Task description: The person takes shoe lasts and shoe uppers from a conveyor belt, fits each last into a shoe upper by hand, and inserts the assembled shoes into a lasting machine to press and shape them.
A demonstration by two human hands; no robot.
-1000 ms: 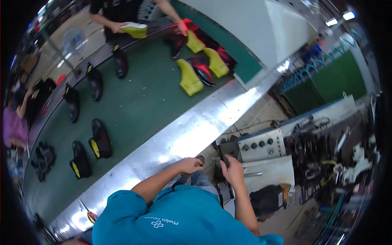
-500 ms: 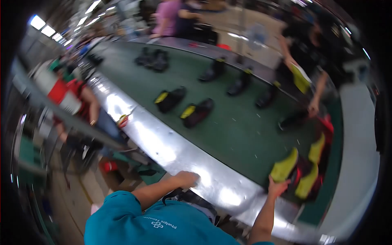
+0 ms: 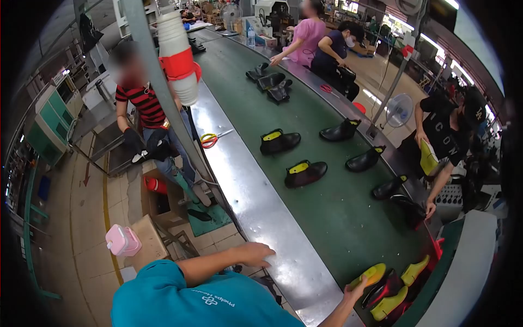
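Note:
My right hand (image 3: 353, 291) grips a yellow shoe last (image 3: 372, 273) at the near right corner of the green conveyor belt (image 3: 248, 114). Against it lies a black-and-red shoe (image 3: 383, 290), with another yellow last (image 3: 390, 303) in front and a third yellow last (image 3: 415, 270) behind. My left hand (image 3: 255, 254) lies over the edge of the metal rail (image 3: 256, 212), its fingers loosely bent and nothing visible in them. Farther up the belt stand black ankle boots with yellow inside, among them one boot (image 3: 306, 174) and another boot (image 3: 280, 141).
Across the belt a person in black (image 3: 444, 131) holds a yellow last and touches a dark boot. Orange-handled scissors (image 3: 209, 140) lie on the rail. A metal post (image 3: 158, 76) with stacked white cups (image 3: 175, 43) rises at left. Other people work along both sides.
My view has swung to the right and steadied, so the belt and boots appear shifted. My right hand still holds the yellow last; my left hand stays by the rail.

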